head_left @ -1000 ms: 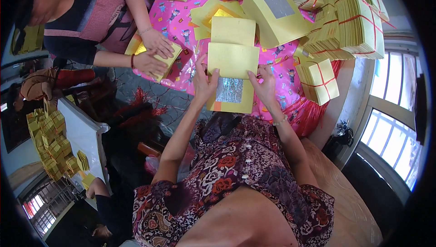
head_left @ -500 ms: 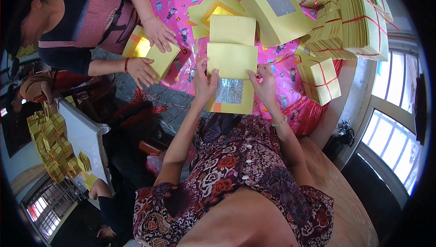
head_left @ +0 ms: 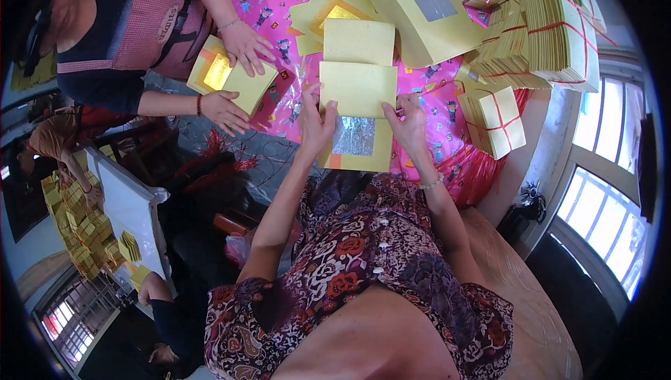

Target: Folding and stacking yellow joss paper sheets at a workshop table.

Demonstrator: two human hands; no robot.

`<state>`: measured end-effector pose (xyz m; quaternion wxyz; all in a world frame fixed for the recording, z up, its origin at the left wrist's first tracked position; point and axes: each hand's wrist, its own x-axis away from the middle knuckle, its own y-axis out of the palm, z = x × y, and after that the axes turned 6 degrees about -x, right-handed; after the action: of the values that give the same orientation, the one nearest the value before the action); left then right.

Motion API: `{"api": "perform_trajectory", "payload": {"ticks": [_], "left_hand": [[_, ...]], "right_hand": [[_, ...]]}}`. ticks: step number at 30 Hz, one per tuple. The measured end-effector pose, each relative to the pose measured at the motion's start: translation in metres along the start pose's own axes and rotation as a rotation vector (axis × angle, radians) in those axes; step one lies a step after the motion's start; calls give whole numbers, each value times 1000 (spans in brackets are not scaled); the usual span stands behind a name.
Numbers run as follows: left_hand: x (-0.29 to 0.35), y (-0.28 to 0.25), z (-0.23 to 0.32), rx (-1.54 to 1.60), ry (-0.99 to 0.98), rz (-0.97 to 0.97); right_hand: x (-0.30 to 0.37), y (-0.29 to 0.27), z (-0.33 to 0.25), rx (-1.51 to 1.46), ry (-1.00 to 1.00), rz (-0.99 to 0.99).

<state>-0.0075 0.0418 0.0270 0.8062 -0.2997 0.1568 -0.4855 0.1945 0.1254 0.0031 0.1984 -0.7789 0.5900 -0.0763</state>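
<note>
My left hand point(head_left: 318, 127) and my right hand point(head_left: 408, 124) pinch the two near corners of a folded yellow paper sheet point(head_left: 358, 91), thumbs on top and fingers bent beneath. Under its near edge lies another yellow sheet with a silver foil square point(head_left: 353, 137) and an orange strip at one corner. Beyond the held paper, a further yellow flap point(head_left: 358, 39) rises; how it joins the sheet in my hands I cannot tell. Past that lie yellow sheets with a gold foil patch point(head_left: 340, 15).
A pink patterned cover point(head_left: 440, 132) drapes the table. To the right stand stacked paper bundles tied with red string point(head_left: 559, 38) and a smaller tied bundle point(head_left: 498, 121). A large folded sheet point(head_left: 426, 24) lies at the back. A co-worker's hands point(head_left: 234, 79) press yellow papers at left.
The held paper's near edge has shifted slightly away from me, with my hands moving along. The co-worker's hands have moved a little over their papers.
</note>
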Motion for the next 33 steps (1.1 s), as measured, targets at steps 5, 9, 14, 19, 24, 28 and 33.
{"api": "perform_trajectory", "payload": {"ticks": [5,9,14,19,24,28,33], "left_hand": [[-1,7,-13,7,100,78],[0,6,-6,-16,114,52],[-1,11,-3,24,71,58],[-3,19,-13,34,131,84],[-3,27,-16,-19,85,181],[-5,31,-10,-416,282,345],[-20,30,-9,-600,384,52]], "right_hand": [[0,1,-4,37,34,-8],[-1,-1,-5,58,50,-12],[-4,0,0,102,101,-36],[-9,8,12,165,131,-39],[-14,12,19,232,160,-80],[-12,17,24,297,117,-49],[-12,22,6,259,118,153]]}}
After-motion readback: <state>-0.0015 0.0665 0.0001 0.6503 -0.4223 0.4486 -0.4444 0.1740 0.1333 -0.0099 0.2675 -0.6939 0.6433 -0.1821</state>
